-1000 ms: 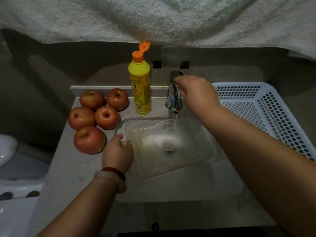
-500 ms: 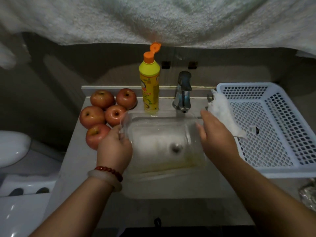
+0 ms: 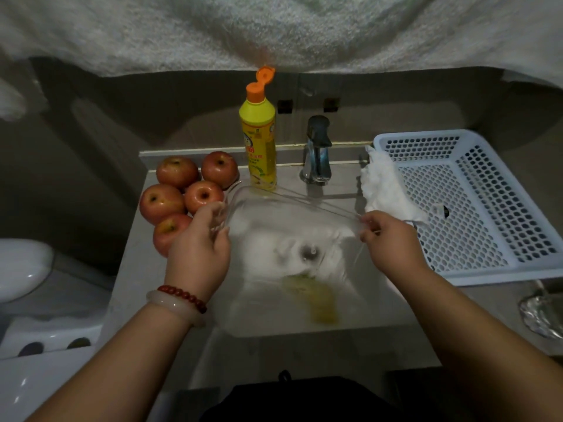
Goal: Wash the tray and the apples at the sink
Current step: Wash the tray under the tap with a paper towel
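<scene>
Head view: clear tray tipped over the sink, both hands on its ends

Head view, looking down on a pale worktop (image 3: 134, 269) with a sunken sink (image 3: 359, 312). Clear plastic tray (image 3: 292, 217) held above the basin, long axis running left to right, far rim raised and near side dipped toward the drain (image 3: 310, 252); yellowish water pooled in the near part of the basin. Left hand (image 3: 199, 254) gripping the tray's left end, fingers curled over the rim. Right hand (image 3: 391, 242) pinching the right end between thumb and fingers.

Five red apples (image 3: 182, 199) clustered on the worktop left of the sink, just beside the left hand. Yellow dish soap bottle (image 3: 259, 147) upright at the far edge, orange cap flipped open. Chrome tap (image 3: 316, 153) right of the bottle. White cloth (image 3: 385, 190) draped over the rim of a white perforated basket (image 3: 518, 263) on the right. Dim room, fluffy white fabric (image 3: 274, 28) hanging across the top, part of a toilet (image 3: 21, 266) at far left.

Compared with half a second back: tray tilted more steeply, right hand shifted from flat against the end to a pinch on the rim.
</scene>
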Available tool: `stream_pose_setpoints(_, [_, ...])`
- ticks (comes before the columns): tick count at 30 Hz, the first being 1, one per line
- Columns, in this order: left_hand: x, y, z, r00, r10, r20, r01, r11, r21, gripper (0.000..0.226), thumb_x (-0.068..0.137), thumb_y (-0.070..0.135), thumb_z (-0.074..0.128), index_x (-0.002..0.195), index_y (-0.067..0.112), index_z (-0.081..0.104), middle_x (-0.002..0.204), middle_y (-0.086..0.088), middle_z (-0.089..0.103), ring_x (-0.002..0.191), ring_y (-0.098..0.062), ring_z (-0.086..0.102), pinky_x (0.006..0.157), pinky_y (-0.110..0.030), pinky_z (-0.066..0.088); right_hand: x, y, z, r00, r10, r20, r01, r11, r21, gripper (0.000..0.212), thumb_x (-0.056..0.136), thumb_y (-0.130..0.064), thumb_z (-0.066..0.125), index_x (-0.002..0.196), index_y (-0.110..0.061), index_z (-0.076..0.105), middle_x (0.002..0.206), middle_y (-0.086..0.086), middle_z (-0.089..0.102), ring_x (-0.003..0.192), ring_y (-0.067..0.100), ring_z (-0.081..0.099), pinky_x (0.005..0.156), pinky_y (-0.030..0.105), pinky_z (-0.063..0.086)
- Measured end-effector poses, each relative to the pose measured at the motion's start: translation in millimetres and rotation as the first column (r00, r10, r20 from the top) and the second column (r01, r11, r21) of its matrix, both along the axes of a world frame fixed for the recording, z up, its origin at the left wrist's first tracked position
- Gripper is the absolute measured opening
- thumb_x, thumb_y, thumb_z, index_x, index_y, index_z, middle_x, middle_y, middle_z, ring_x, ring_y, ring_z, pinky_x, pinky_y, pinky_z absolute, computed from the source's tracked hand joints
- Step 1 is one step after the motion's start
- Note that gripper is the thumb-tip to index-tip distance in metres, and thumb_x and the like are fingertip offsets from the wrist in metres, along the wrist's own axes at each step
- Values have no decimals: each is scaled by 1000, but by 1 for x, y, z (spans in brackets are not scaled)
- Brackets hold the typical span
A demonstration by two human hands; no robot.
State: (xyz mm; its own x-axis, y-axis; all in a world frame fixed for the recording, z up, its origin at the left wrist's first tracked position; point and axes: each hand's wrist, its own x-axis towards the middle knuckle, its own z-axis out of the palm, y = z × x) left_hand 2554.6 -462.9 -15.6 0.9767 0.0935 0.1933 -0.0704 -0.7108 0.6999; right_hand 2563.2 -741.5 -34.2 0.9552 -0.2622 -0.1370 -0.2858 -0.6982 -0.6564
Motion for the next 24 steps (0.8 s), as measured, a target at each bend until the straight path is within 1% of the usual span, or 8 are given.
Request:
stream_pose_setpoints(3, [0, 2, 2, 1000, 4, -3, -4, 1000, -17, 30, 90, 10, 61, 120, 14, 57, 99, -2, 66, 88, -17, 62, 72, -27, 47, -9, 1, 4, 999, -9, 49, 11, 999, -45, 11, 92, -5, 58, 101, -6, 65, 84, 3, 61, 77, 16, 52, 59, 20, 26])
stream_pose_setpoints(6, [-2, 4, 3, 1000, 4, -6, -4, 1000, -1, 20, 89, 10, 62, 109, 15, 57, 89, 0, 63, 80, -21, 62, 66, -30, 48, -18, 5, 8, 995, -37, 93, 45, 996, -82, 6, 92, -7, 59, 88, -9, 62, 76, 1, 58, 71, 15, 51, 59, 25, 29])
stream_pose_setpoints(9, [-5, 9, 4, 1000, -6, 7, 6, 1000, 19, 15, 87, 8, 64, 95, 17, 54, 82, -1, 61, 71, -17, 59, 57, -23, 43, -25, 7, 12, 991, -53, 125, 64, 994, -89, 5, 92, -9, 60, 88, -10, 62, 76, 2, 59, 71, 17, 52, 63, 26, 34])
stream_pose_setpoints(13, [-13, 13, 6, 999, -22, 41, 21, 1000, 19, 16, 86, 6, 64, 85, 16, 52, 72, 5, 55, 65, 1, 50, 53, -16, 33, -33, 10, 19, 986, -64, 154, 80, 992, -101, 4, 92, -10, 60, 88, -10, 63, 73, -3, 53, 72, 18, 50, 63, 27, 33])
stream_pose_setpoints(17, [-18, 15, 9, 997, -34, 75, 34, 999, 3, 17, 85, 5, 66, 83, 17, 53, 71, 6, 55, 64, 0, 50, 52, -9, 32, -39, 10, 23, 981, -84, 174, 104, 989, -105, 9, 91, -8, 60, 83, -12, 59, 73, -6, 52, 71, 17, 51, 55, 26, 32])
stream_pose_setpoints(19, [-20, 16, 11, 996, -42, 82, 42, 999, 5, 19, 85, 5, 66, 81, 17, 52, 69, 9, 53, 61, 1, 49, 50, -7, 34, -42, 10, 25, 981, -77, 180, 99, 988, -121, 12, 91, -9, 61, 81, -14, 57, 73, -5, 53, 71, 18, 51, 57, 27, 32])
stream_pose_setpoints(21, [-22, 17, 13, 996, -55, 65, 55, 998, 3, 20, 85, 4, 65, 79, 17, 51, 68, 10, 52, 60, 0, 49, 50, -8, 31, -44, 9, 27, 980, -67, 187, 95, 985, -143, 16, 91, -8, 61, 79, -17, 55, 74, -3, 53, 72, 20, 52, 60, 28, 33])
stream_pose_setpoints(24, [-22, 18, 15, 997, -68, 31, 69, 997, -19, 19, 85, 3, 64, 79, 15, 51, 69, 7, 53, 62, -2, 51, 53, -14, 33, -44, 7, 30, 975, -60, 213, 97, 981, -168, 16, 92, -9, 59, 79, -17, 56, 73, -2, 56, 68, 19, 52, 53, 27, 33])
